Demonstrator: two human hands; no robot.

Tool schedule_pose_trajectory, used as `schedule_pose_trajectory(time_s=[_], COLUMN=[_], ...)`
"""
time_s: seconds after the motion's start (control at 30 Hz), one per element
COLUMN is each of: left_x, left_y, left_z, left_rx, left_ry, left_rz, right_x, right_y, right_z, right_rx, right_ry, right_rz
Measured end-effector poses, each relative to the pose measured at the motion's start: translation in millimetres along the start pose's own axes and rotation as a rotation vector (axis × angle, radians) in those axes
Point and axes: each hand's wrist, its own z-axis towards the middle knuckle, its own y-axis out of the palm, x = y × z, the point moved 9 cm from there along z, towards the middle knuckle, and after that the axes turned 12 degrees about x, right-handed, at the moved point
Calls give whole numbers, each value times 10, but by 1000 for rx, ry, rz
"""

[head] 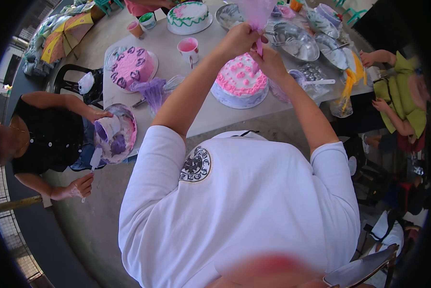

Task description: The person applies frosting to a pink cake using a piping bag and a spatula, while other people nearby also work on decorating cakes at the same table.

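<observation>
My left hand grips a translucent pink plastic piping bag where it narrows. The wide part of the bag runs past the top edge of the view. My right hand is closed around the thin pink strip of the same bag just below. Both hands are raised over a round cake with white icing on top, bright pink piped borders and blobs, and pale lavender sides. My right hand hides part of its far right edge.
A pink cake, a green-trimmed white cake and a pink icing cup stand on the table. Metal bowls crowd the far right. At left, a person holds a cup over a bowl; another person is at right.
</observation>
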Motion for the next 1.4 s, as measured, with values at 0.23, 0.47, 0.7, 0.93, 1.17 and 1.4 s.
schedule_pose_trajectory(time_s=[0.23, 0.47, 0.7, 0.93, 1.17, 1.4], left_x=[46, -21, -130, -122, -152, -172], left_y=[-55, -147, -190, -129, -36, -129], left_z=[42, 17, 5, 47, 90, 66], left_rx=[-19, 27, 37, 27, 24, 30], left_ry=[-14, -116, -91, -90, -35, 10], left_rz=[86, 14, 34, 16, 159, 202], right_x=[-41, -78, -2, 99, 9, -56], right_y=[6, 164, 335, 237, 175, 393], right_z=[43, 65, 13, 41, -23, -21], right_rx=[33, -171, -221, -178, -183, -130], right_ry=[-126, -86, -83, -91, -87, -173], right_rz=[-115, -253, -256, -267, -211, -274])
